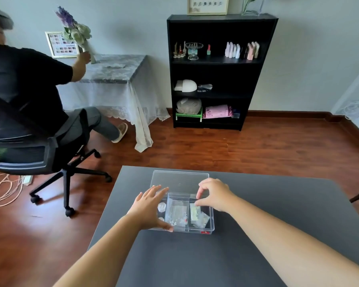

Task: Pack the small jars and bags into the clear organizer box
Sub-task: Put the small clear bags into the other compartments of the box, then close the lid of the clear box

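The clear organizer box [201, 230] sits on the dark table [257, 235], its clear lid [179, 181] swung open toward the far side. Dividers split it into compartments. A small white jar [162, 207] lies in the left compartment, clear bags [177, 214] in the middle one, and more small bags [199, 217] on the right. My left hand [148, 208] rests flat over the box's left side, fingers spread, thumb at the front wall. My right hand [214, 194] hovers at the back right edge, thumb and fingers pinched near the lid's hinge line; I cannot tell if it grips the lid.
A person in a black shirt sits on an office chair [29, 150] at the left, holding flowers [75, 32] above a lace-covered table [116, 79]. A black bookshelf [220, 69] stands against the far wall. Cables [2, 189] lie on the wooden floor.
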Demonstrator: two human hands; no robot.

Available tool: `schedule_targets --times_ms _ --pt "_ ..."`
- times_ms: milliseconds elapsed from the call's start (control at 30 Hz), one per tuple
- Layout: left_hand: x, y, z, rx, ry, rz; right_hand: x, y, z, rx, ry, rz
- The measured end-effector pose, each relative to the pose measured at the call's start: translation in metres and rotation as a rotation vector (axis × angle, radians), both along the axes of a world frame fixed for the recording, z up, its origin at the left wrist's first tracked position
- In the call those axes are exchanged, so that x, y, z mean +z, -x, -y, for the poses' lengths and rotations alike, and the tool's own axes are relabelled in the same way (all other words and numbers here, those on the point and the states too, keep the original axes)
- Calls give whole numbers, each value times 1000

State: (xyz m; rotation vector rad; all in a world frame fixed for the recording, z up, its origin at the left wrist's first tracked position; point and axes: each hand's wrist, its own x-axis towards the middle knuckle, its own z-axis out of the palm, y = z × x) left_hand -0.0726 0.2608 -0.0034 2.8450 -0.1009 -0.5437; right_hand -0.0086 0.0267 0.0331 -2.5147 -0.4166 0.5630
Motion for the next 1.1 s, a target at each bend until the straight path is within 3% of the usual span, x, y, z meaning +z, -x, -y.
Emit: schedule_targets --times_ms 300,500,600,1100 --pt "12 -48 -18 360 303 48 -2 -43 4 -293 -168 38" --pt "2 -73 -20 604 387 -93 -32 -51 1 -408 -24 -113" --pt "-7 -76 -19 620 364 -87 -43 -47 -4 -447 19 -160" --pt "20 -69 -13 828 554 212 -9 -34 -4 -675 -276 29"
